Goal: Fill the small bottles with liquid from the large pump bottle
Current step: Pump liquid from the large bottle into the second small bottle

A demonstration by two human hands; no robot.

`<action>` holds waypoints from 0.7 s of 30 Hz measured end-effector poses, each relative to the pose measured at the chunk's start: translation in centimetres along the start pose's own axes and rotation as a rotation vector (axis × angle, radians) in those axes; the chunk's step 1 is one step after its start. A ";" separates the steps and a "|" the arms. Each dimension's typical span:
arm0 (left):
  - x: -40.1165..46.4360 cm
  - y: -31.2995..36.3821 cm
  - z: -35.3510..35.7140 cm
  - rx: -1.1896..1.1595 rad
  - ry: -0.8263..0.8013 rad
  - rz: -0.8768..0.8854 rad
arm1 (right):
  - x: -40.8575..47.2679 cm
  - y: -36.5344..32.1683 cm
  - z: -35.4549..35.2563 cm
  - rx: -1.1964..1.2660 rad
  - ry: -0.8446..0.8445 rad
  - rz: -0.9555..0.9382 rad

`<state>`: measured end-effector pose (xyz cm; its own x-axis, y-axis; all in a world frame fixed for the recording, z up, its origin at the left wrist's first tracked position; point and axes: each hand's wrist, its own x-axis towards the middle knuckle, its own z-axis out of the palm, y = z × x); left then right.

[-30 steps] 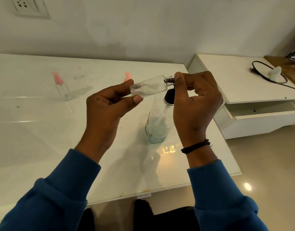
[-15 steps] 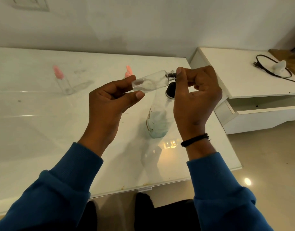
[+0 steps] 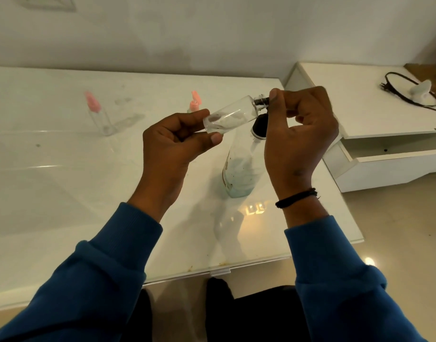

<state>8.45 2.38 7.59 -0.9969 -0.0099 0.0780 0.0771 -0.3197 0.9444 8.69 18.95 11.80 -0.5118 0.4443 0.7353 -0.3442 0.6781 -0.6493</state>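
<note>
I am working over the glass-topped white surface (image 3: 64, 193), which is carrying everything for this job and is giving me plenty of bare room toward its left edge and near edge. Past its right edge a low white cabinet (image 3: 374, 119) is sitting with its drawer open, so I am judging that side the tighter one for my elbow.

The large pump bottle (image 3: 239, 174) is standing upright near the right edge, just below my hands, with pale blue liquid low in its body. Its dark head is partly hidden behind my right hand. I am keeping it close, I judge, so the small bottle has little way to travel.

My left hand (image 3: 172, 146) is gripping the small clear bottle (image 3: 230, 117) by its base, thumb and fingers curled round it, tilting the neck up and to the right. My right hand (image 3: 298, 134) is pinching the bottle's dark cap (image 3: 261, 102) between thumb and forefinger, probably to unscrew it. The bottle is looking empty.

Two more small bottles with pink caps are waiting toward the far edge: one (image 3: 99, 117) well to the left, one (image 3: 195, 102) half hidden behind my left fingers (image 3: 187, 119).
</note>
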 end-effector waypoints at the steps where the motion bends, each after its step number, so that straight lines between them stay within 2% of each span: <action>1: 0.0 0.0 0.0 0.002 -0.002 0.001 | 0.1 0.0 0.0 -0.004 0.003 -0.005; 21: -0.1 0.1 0.1 -0.045 0.003 -0.032 | 0.1 0.0 0.0 -0.015 -0.013 -0.021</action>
<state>8.52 2.42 7.67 -0.9989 -0.0017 0.0467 0.0442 -0.3618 0.9312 8.66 19.01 11.89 -0.5147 0.4227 0.7459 -0.3434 0.6955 -0.6311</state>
